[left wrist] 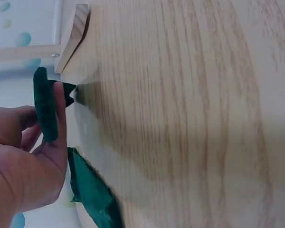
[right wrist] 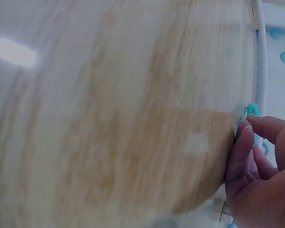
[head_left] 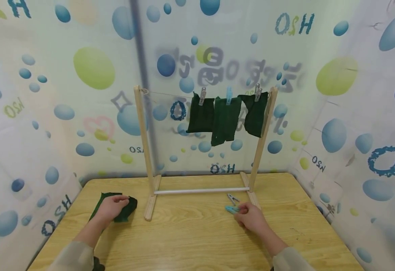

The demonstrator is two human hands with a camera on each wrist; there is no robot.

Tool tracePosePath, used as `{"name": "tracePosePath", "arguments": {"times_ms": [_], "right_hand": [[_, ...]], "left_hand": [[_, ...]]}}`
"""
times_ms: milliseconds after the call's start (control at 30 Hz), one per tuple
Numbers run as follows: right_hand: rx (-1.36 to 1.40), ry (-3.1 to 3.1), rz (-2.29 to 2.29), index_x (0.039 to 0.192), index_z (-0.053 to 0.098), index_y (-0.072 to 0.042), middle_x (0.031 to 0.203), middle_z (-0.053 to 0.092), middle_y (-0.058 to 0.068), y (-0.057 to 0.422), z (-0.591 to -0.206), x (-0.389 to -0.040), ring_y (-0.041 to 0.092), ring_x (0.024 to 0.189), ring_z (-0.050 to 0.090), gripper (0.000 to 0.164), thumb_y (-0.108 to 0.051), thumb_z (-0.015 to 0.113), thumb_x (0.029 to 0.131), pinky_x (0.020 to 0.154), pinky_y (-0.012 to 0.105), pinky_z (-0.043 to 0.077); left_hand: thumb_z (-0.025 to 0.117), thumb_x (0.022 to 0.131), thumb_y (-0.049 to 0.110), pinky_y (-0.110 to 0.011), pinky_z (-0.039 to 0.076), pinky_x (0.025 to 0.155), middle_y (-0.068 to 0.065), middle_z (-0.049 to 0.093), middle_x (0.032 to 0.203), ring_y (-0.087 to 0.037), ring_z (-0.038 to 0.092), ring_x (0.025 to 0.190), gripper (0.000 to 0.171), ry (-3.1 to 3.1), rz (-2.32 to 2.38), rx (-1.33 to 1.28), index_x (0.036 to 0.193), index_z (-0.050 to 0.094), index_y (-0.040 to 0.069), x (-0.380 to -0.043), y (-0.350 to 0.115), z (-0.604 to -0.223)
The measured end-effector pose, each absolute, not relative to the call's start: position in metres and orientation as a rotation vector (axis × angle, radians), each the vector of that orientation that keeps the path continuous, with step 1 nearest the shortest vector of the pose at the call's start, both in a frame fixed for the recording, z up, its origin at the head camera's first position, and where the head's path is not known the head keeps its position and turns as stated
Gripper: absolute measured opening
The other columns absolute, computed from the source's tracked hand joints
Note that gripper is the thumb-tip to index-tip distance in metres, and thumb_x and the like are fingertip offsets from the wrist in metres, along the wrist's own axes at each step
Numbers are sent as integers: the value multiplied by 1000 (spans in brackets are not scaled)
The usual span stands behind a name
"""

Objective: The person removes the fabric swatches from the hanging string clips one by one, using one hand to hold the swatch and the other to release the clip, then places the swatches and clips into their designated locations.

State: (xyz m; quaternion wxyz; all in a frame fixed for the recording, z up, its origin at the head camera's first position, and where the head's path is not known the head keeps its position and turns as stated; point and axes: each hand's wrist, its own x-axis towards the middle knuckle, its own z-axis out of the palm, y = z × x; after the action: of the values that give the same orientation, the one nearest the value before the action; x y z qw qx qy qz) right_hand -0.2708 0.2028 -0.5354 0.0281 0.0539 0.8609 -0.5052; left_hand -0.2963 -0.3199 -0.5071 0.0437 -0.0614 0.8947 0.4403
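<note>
At the left of the table, my left hand (head_left: 111, 209) pinches a dark green cloth (head_left: 128, 210). The left wrist view shows the cloth (left wrist: 46, 107) between thumb and fingers, with more green cloth (left wrist: 95, 192) lying just below; whether it is a separate piece I cannot tell. On the right, my right hand (head_left: 251, 218) pinches a light blue clothespin (head_left: 231, 209) close to the tabletop. The right wrist view shows the clothespin (right wrist: 252, 110) partly hidden by the fingertips. A grey clothespin (head_left: 233, 198) lies just behind it on the table.
A wooden drying frame (head_left: 143, 139) stands at the back, with a white bottom bar (head_left: 201, 191) and a string. Three dark green cloths (head_left: 226, 118) hang toward its right post, each under a clothespin. Patterned sheets (head_left: 96, 67) enclose the table (head_left: 184, 233).
</note>
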Motion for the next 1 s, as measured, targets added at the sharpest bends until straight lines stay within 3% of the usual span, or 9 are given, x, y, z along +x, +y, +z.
{"name": "tracePosePath", "arguments": {"times_ms": [233,300,400,467,600,733,867,933,1000], "right_hand": [[141,2662,-1510,122,67,3,98,68,10,202,-538,-271,17,63,60,35,-7,80,91,51,29,52],[130,2665,-1499,122,68,3,100,68,10,202,-539,-271,17,63,59,34,-8,80,92,52,29,52],[123,2678,-1484,121,68,2,101,68,10,201,-540,-270,17,64,58,33,-10,80,92,52,29,52],[124,2684,-1477,121,68,1,101,68,10,201,-540,-270,16,65,58,32,-10,81,93,53,29,52],[120,2688,-1466,121,68,0,102,68,10,202,-542,-270,17,66,58,33,-12,81,93,54,30,53],[119,2689,-1456,123,67,0,104,69,11,203,-541,-269,18,67,59,34,-14,82,95,56,32,54],[116,2693,-1445,124,67,0,104,68,10,203,-540,-269,18,68,59,34,-15,82,97,57,33,55],[113,2692,-1447,123,67,-1,104,68,10,204,-540,-268,19,68,59,33,-15,82,97,57,33,55],[112,2688,-1451,123,67,-1,104,67,10,204,-540,-268,19,68,59,33,-14,82,97,57,33,55]], "left_hand": [[60,110,16,-67,48,116,-46,43,158,-64,44,145,50,2672,1294,-186,148,56,-16,-291,-319,-507],[62,108,13,-56,59,101,-46,45,155,-56,65,116,52,2620,1329,-201,150,52,-17,-289,-319,-505],[65,106,9,-41,60,79,-48,46,153,-34,68,86,57,2586,1335,-181,153,48,-18,-286,-319,-502],[69,104,7,-40,58,75,-48,50,149,-30,67,82,60,2606,1296,-139,153,46,-18,-283,-319,-501],[74,99,4,-53,61,90,-43,62,132,-50,67,117,63,2735,1117,3,151,48,-19,-280,-318,-499],[79,96,6,-56,61,89,-33,69,121,-45,69,110,66,2829,970,99,149,49,-18,-280,-319,-500],[79,97,9,-55,62,85,-36,68,124,-49,70,112,66,2896,832,169,151,51,-15,-278,-322,-495],[77,98,6,-49,60,77,-36,67,122,-44,70,101,62,2899,808,206,151,52,-13,-277,-324,-491],[74,96,0,-37,53,65,-26,68,98,-30,65,77,59,2866,831,238,151,56,-10,-277,-327,-489]]}}
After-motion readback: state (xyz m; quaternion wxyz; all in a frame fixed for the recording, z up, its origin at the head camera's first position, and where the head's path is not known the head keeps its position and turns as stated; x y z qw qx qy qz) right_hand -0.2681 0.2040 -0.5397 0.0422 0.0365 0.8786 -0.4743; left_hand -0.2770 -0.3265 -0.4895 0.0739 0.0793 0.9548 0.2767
